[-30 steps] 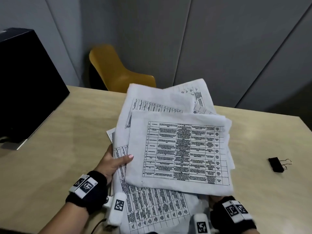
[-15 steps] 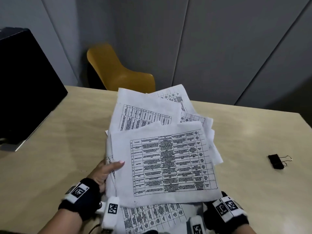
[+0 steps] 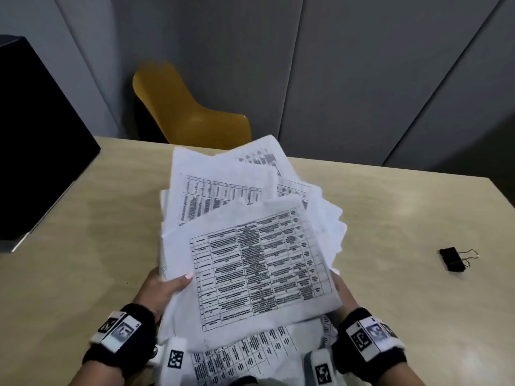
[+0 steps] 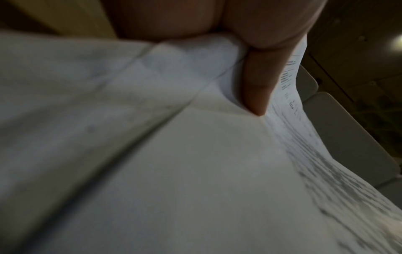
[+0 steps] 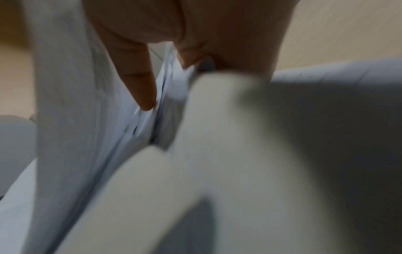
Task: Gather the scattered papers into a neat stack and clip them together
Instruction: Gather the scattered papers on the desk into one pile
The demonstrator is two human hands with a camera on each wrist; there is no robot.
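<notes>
An uneven bundle of white papers [image 3: 250, 263] printed with tables is lifted above the wooden table [image 3: 83, 246], the sheets fanned at different angles. My left hand [image 3: 164, 285] grips its left edge, thumb on the top sheet. My right hand [image 3: 344, 292] grips the right edge, fingers mostly hidden under the sheets. In the left wrist view the thumb [image 4: 259, 82] presses on the papers [image 4: 195, 171]. In the right wrist view a finger [image 5: 141, 82] pinches the blurred papers [image 5: 87, 137]. A black binder clip [image 3: 452, 259] lies on the table to the right.
A black monitor [image 3: 36, 140] stands at the table's left edge. A yellow chair [image 3: 184, 110] sits behind the far edge, in front of grey wall panels. Bare tabletop lies left of the papers and between them and the clip.
The bundle has been drawn closer to me and rotated a little counter-clockwise. My right hand has risen into view on the bundle's right edge. The clip has not moved.
</notes>
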